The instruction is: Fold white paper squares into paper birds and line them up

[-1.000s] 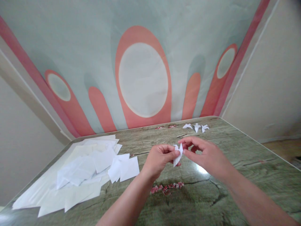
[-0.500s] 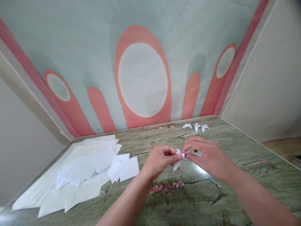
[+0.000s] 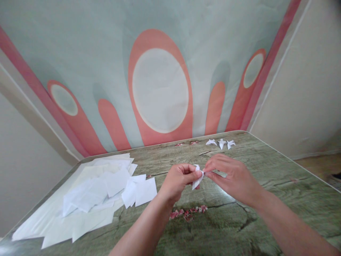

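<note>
A small folded white paper figure is held just above the green wood-grain table at the centre. My left hand pinches its left side between thumb and fingers. My right hand pinches its upper right part with thumb and forefinger. The paper's lower tip hangs down between both hands. Part of the figure is hidden behind my fingertips.
A loose pile of white paper squares and sheets covers the table's left side. Three small folded paper figures lie in a row near the far right edge. A wall hanging with pink arches rises behind the table.
My right fingers shifted from the paper's upright tip down onto its upper part, and the tip has been bent down. Both hands dipped slightly and stayed together.
</note>
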{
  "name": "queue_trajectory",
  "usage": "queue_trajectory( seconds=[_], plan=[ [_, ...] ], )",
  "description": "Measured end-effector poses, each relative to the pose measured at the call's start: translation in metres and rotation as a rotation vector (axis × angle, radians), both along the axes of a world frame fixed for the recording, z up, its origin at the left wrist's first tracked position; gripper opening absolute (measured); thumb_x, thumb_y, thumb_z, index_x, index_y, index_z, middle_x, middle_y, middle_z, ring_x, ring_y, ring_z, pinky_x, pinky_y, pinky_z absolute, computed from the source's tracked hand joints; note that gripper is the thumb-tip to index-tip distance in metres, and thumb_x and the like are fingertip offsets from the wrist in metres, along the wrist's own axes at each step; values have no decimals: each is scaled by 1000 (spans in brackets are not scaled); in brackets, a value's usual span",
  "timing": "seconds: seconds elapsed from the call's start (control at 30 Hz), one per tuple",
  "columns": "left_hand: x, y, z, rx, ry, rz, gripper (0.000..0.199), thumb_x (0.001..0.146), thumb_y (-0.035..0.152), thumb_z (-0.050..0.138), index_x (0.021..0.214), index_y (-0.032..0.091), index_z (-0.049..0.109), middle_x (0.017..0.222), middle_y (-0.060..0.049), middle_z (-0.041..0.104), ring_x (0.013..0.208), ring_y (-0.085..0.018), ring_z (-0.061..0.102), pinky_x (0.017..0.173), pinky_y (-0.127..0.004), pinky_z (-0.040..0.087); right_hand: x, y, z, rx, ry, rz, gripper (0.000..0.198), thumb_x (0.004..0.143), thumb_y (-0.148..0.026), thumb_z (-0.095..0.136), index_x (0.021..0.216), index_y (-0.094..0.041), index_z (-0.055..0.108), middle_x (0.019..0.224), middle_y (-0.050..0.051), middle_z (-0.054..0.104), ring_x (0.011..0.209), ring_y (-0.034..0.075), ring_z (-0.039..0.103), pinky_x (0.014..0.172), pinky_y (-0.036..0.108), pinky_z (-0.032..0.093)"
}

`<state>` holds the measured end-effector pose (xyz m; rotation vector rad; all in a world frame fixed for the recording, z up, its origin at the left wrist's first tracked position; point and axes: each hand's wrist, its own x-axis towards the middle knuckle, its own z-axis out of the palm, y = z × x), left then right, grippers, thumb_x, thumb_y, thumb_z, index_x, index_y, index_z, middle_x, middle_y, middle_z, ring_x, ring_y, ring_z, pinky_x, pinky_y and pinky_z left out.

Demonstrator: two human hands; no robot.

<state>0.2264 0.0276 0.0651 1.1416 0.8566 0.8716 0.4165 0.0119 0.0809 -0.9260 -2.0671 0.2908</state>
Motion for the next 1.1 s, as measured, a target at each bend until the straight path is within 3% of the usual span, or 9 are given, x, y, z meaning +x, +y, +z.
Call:
queue_trajectory(
  seconds=[0.33,0.67,1.1],
  plan=[
    [-1,1,1,25,-20,39,36,65,42,80,67,11,62,60,1,57,51,-9,52,53,-23,41,-1,-3,2,-28,-29,-16,9,87,-19,58,90,-24,65,86,2,69,84,17,61,77,31,47],
    [-1,2,0,-14,-38,46,38,62,43,82,64,12,60,58,1,58,49,-9,54,52,-23,40,-4,1,-8,126,-45,-56,12,88,-15,55,90,-23,65,84,3,70,82,18,63,75,32,49],
    [0,2,-2,-72,-103,47,33,62,38,82,64,11,64,62,1,57,49,-8,51,50,-22,40,-2,3,-8,134,-48,-44,15,90,-16,53,87,-23,67,83,3,70,81,18,63,74,32,49]
  ],
)
